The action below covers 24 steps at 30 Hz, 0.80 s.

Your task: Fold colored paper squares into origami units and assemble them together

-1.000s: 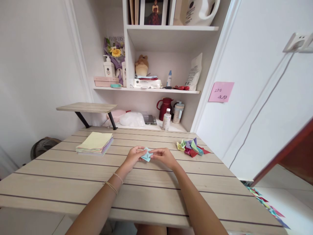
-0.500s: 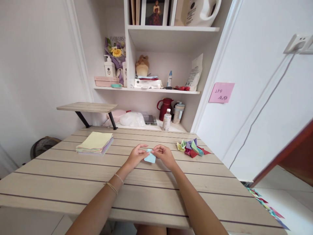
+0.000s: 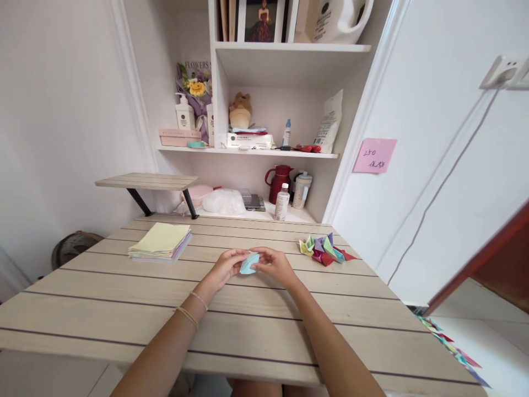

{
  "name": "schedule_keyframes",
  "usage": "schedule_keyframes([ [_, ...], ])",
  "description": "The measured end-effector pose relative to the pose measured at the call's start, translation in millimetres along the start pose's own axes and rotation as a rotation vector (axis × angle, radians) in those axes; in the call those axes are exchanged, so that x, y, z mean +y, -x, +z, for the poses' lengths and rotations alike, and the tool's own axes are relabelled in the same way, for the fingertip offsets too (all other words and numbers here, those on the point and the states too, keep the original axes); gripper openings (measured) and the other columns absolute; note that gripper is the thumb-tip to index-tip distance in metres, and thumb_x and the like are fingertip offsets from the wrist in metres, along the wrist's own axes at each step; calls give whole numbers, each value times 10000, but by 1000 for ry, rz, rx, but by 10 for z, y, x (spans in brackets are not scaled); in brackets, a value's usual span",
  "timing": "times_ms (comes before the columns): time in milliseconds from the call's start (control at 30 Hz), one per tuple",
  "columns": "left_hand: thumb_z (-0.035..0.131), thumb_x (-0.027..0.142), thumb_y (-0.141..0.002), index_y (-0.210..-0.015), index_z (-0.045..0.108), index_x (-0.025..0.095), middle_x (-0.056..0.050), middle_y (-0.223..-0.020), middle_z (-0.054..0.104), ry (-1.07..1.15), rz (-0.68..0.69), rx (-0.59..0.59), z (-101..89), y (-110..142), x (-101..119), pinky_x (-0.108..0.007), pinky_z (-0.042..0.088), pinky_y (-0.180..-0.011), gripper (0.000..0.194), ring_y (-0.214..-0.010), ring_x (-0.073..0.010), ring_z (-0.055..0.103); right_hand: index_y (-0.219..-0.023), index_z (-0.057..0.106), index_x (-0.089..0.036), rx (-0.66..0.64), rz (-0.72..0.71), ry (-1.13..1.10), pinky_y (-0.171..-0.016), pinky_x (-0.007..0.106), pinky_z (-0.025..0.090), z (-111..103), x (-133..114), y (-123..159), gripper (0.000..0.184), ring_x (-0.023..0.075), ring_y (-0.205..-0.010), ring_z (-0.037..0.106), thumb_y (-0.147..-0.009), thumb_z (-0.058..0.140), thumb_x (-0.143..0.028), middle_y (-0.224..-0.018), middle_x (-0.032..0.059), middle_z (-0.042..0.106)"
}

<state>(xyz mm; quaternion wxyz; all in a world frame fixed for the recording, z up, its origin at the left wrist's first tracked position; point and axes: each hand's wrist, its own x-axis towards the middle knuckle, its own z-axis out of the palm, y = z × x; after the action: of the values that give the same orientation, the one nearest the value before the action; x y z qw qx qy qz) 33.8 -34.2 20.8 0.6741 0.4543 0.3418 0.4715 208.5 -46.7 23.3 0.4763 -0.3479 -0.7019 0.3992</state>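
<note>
A small light-blue piece of folded paper (image 3: 248, 264) is held between my two hands above the middle of the table. My left hand (image 3: 225, 267) pinches its left and upper edge. On the other side, my right hand (image 3: 276, 266) grips the right edge, thumb in front and fingers behind. Off to the left lies a stack of coloured paper sheets (image 3: 161, 241), a yellow one on top. A cluster of folded paper pieces (image 3: 324, 249) in yellow, purple, red and teal sits to the right.
The slatted wooden table (image 3: 231, 331) carries a small raised shelf (image 3: 146, 181) at its back left. Behind it, a white shelf unit (image 3: 285, 52) holds a bottle (image 3: 281, 203), a red jug (image 3: 280, 184) and a tumbler (image 3: 302, 191). More folded papers (image 3: 454, 350) lie beyond the right edge.
The blue paper has turned and tilted in my hands and shifted slightly left. My right fingers have moved behind it, and my left fingers have closed in along its upper edge.
</note>
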Motion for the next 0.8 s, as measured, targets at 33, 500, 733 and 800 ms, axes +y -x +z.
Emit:
schedule_keyframes([
  [33, 699, 229, -617, -843, 631, 111, -86, -805, 653, -6, -24, -17, 2, 1, -9, -255, 474, -664, 264, -700, -151, 611, -948, 628, -192, 20, -13, 43, -641, 279, 456, -2, -1, -2, 394, 138, -667, 560, -580, 713, -305, -760, 13, 630],
  [500, 744, 236, -548, -1049, 551, 150, -57, -795, 653, -269, 267, -9, 67, -5, -20, -256, 474, -665, 544, -684, -139, 607, -850, 635, -162, 251, 40, 36, -532, 235, 418, -58, 62, -24, 309, 126, -564, 518, -620, 668, -366, -633, 10, 601],
  [733, 711, 258, -581, -905, 624, 113, -85, -815, 662, -361, 401, 89, 43, -35, -87, -310, 480, -738, 365, -769, -185, 611, -904, 668, -168, 189, 58, 113, -578, 253, 419, -61, 60, -7, 332, 133, -584, 525, -633, 653, -360, -657, 14, 628],
  [800, 703, 259, -593, -911, 617, 118, -91, -847, 658, -391, 434, 89, 31, -39, -100, -309, 483, -737, 358, -780, -187, 612, -893, 668, -164, 176, 61, 90, -566, 248, 413, -55, 60, -10, 318, 129, -582, 521, -641, 643, -357, -653, 12, 623],
])
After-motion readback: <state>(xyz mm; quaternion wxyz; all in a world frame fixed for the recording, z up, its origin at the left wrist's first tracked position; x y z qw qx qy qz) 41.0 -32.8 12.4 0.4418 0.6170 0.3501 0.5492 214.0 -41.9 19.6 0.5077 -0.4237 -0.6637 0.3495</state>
